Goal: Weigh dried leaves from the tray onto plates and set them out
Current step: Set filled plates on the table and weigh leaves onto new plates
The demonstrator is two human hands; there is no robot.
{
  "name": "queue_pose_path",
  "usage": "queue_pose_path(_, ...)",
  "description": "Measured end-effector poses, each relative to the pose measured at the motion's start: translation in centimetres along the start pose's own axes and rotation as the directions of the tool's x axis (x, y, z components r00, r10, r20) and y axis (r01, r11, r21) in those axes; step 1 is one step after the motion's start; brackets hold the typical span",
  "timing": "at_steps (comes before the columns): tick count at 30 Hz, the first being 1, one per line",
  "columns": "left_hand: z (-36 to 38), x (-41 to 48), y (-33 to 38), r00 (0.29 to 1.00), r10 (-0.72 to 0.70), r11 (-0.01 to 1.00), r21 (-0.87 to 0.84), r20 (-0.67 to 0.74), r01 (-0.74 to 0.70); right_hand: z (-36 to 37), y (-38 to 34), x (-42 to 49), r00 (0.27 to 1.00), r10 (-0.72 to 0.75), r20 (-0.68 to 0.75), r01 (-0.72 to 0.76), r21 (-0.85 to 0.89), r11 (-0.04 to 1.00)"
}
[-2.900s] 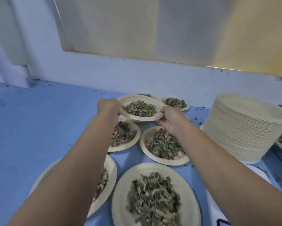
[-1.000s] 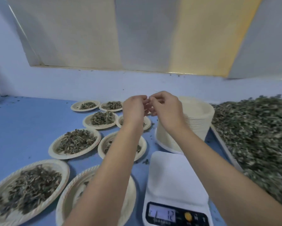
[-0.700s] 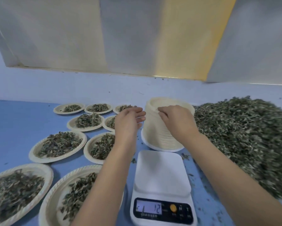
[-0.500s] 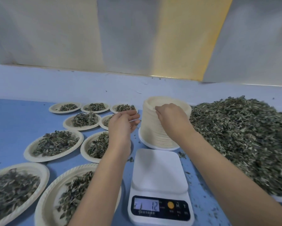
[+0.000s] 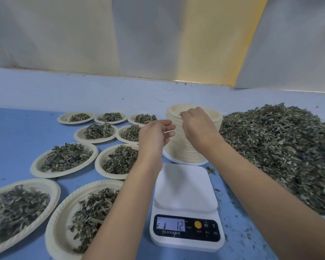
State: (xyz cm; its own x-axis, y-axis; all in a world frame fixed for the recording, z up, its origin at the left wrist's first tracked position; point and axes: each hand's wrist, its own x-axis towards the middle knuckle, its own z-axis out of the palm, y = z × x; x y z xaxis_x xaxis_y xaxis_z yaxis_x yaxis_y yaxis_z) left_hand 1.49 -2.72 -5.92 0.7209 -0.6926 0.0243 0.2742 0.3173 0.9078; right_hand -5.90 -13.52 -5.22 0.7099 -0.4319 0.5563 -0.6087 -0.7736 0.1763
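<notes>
Your hands have come to the stack (image 5: 186,152) by the bench's (image 5: 17,139) back edge, right hand (image 5: 197,126) gripping its rim, left hand (image 5: 154,137) slack alongside.

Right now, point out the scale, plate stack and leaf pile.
scale (image 5: 184,186): head view, bare white platform.
plate stack (image 5: 178,151): head view, ribbed side wall.
leaf pile (image 5: 274,143): head view, middle of the heap.

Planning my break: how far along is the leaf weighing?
Done: nine filled plates are set out on the left. In hand: the right hand pinches the top of the stack, left hand open beside it; the scale is bare. Left: a big leaf pile on the right, so much remains.
</notes>
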Motion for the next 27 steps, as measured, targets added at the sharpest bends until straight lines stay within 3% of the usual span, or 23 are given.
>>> queue_pose_path(6,0.0,-0.3,-0.2,1.000,-0.002,1.000,-0.003,-0.019,0.002,-0.2,-0.2,0.3,0.983,-0.011,-0.184,0.024,0.070,0.997)
queue_pose_path(10,-0.3,-0.3,0.1,1.000,-0.021,0.999,-0.035,-0.005,0.021,-0.4,-1.4,-0.8,0.839,-0.160,-0.520,0.225,0.064,0.972)
queue_pose_path(13,-1.1,-0.2,0.5,1.000,0.003,0.998,-0.055,-0.031,-0.005,-0.2,-2.4,-2.6,0.753,-0.269,-0.601,0.330,-0.009,0.944)
queue_pose_path(16,-2.0,-0.3,1.0,0.992,0.105,0.993,0.060,-0.074,-0.101,-0.2,-3.0,-4.6,0.750,-0.292,-0.594,0.372,0.013,0.928)
queue_pose_path(18,-2.4,-0.7,1.0,0.985,0.145,0.972,0.198,-0.094,-0.124,-0.9,-3.3,-5.7,0.799,-0.185,-0.572,0.339,0.176,0.924)
queue_pose_path(20,-3.2,-1.2,1.3,0.983,0.159,0.934,0.338,-0.094,-0.119,-1.9,-3.2,-6.6,0.868,0.111,-0.483,0.139,0.451,0.881)
queue_pose_path(21,-3.6,-1.5,1.5,0.986,0.149,0.915,0.388,-0.069,-0.111,-2.4,-3.0,-7.1,0.866,0.310,-0.392,-0.004,0.615,0.789)
queue_pose_path(23,-4.5,-2.3,2.0,0.996,0.085,0.874,0.477,0.033,-0.090,-3.1,-2.3,-8.1,0.788,0.607,-0.105,-0.204,0.885,0.419)
queue_pose_path(25,-5.1,-3.4,2.6,0.988,-0.002,0.814,0.574,0.153,-0.087,-3.0,-1.7,-9.1,0.710,0.690,0.143,-0.244,0.969,0.050)
queue_pose_path(27,-5.5,-4.1,3.0,0.972,-0.103,0.743,0.666,0.212,-0.067,-2.5,-1.5,-10.5,0.680,0.704,0.207,-0.274,0.962,-0.018)
